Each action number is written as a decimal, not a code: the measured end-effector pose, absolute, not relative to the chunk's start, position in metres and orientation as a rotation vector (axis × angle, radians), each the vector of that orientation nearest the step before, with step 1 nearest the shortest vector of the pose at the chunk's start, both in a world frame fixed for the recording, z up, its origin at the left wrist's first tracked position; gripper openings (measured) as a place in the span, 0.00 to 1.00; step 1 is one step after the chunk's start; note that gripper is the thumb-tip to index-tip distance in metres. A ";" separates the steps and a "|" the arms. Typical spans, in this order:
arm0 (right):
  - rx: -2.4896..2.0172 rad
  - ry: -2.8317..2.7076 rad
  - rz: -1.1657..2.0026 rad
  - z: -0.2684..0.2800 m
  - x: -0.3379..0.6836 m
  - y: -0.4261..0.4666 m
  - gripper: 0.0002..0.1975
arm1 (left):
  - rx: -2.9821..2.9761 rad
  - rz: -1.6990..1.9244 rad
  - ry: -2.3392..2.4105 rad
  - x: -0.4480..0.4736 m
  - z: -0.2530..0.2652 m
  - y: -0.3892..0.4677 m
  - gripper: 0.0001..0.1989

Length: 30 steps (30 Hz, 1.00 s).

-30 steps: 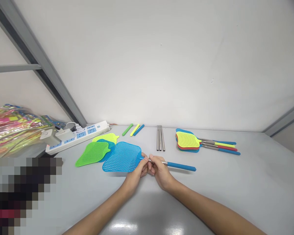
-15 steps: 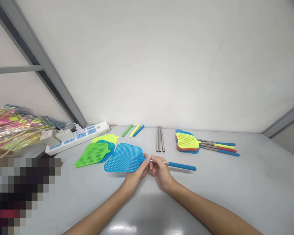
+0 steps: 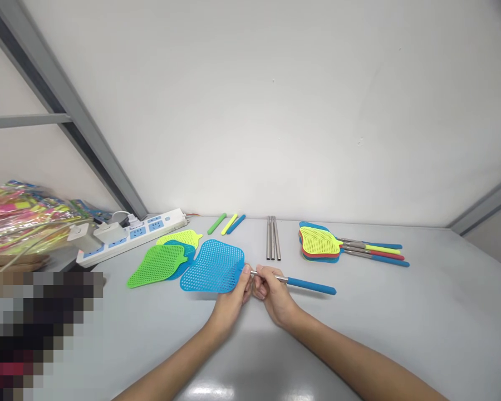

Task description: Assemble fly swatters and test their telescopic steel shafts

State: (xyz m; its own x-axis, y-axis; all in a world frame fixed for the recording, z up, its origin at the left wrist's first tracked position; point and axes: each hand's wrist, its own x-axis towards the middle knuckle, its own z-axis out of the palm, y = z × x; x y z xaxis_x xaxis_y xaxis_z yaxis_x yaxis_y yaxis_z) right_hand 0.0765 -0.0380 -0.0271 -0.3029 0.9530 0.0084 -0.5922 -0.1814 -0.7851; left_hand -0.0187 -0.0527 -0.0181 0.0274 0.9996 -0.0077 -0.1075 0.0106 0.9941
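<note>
Above the table (image 3: pixel 379 317), the left hand (image 3: pixel 232 298) pinches a blue mesh head (image 3: pixel 212 267), the right hand (image 3: pixel 278 295) a metal rod (image 3: pixel 282 278) — stacked swatters (image 3: pixel 320 241) look complete, loose heads (image 3: pixel 152 264), rods (image 3: pixel 273 239) and grips (image 3: pixel 229 224) unjoined.

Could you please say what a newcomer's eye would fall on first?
Probably the blue swatter head near centre, held by the left hand, while the right hand grips the metal rod. Next, the stacked swatters to the right and the colourful bagged heap at far left.
</note>
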 end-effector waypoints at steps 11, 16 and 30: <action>-0.622 -1.069 1.730 -0.027 0.078 -0.041 0.17 | 0.907 1.267 1.177 -0.015 -0.014 -0.056 0.20; -0.666 -1.114 1.798 -0.025 0.078 -0.040 0.16 | 0.853 1.242 1.159 -0.020 -0.023 -0.052 0.20; -0.665 -0.770 1.824 -0.021 0.082 -0.033 0.17 | 0.687 1.352 1.187 -0.033 -0.008 -0.039 0.18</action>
